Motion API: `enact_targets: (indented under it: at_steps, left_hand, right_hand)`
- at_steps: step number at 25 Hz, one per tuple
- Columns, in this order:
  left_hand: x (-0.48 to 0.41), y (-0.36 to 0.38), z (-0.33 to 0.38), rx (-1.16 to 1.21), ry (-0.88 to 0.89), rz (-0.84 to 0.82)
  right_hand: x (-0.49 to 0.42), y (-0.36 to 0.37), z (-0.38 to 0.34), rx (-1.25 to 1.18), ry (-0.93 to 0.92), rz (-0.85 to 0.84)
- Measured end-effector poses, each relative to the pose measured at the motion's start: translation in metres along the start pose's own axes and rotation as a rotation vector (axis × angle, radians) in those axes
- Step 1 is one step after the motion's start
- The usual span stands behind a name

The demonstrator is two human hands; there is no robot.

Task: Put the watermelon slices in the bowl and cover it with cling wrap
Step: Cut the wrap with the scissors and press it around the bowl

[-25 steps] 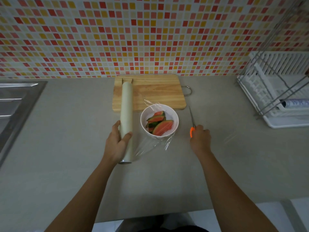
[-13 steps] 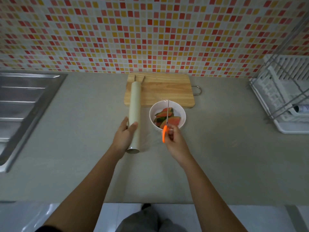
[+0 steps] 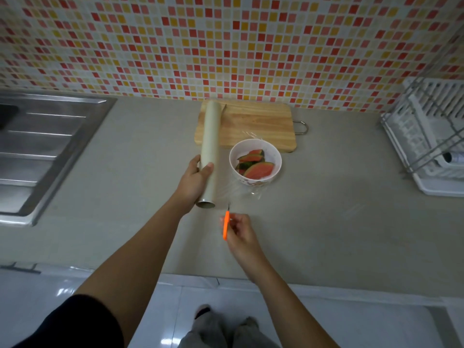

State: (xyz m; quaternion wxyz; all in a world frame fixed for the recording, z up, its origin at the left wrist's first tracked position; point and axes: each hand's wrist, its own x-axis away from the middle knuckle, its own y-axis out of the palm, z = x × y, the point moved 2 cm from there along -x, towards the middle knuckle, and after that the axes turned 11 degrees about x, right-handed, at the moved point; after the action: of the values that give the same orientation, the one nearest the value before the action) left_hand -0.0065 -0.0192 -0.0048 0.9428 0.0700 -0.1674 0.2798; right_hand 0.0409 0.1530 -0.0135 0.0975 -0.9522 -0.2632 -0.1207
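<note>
A white bowl (image 3: 273, 156) on the counter holds several watermelon slices (image 3: 258, 169), with clear cling wrap (image 3: 247, 190) stretched over it and trailing toward the roll. The pale cling wrap roll (image 3: 210, 146) lies left of the bowl, its far end over the cutting board. My left hand (image 3: 194, 180) grips the roll near its near end. My right hand (image 3: 239, 231) holds orange-handled scissors (image 3: 226, 226) just in front of the roll's near end, blade tips pointing at the film.
A wooden cutting board (image 3: 256, 126) lies behind the bowl against the tiled wall. A steel sink (image 3: 42, 151) sits at the left. A white dish rack (image 3: 426, 139) stands at the right. The counter's front edge runs below my forearms.
My right hand picked up the scissors from right of the bowl, carried them across it, then drew them back toward me, in front of the roll. The left hand stayed on the roll.
</note>
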Motion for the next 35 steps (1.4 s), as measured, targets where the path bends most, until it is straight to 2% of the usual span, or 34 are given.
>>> enact_targets:
  at_steps: [6,10,16,35]
  left_hand:
    - [-0.002,-0.001,0.002,-0.012,0.001,-0.014]
    - [-0.004,-0.002,0.005,0.000,0.003,-0.030]
    - [-0.006,-0.005,0.004,-0.007,-0.002,-0.044]
    - [-0.010,-0.008,-0.004,0.038,-0.008,-0.060]
  right_hand:
    - [0.036,0.017,0.025,-0.019,0.175,-0.106]
    - [0.037,0.023,0.019,-0.075,0.203,-0.111]
    - [0.023,0.030,0.012,-0.144,0.189,-0.105]
    - [0.000,0.036,0.013,-0.099,0.119,-0.059]
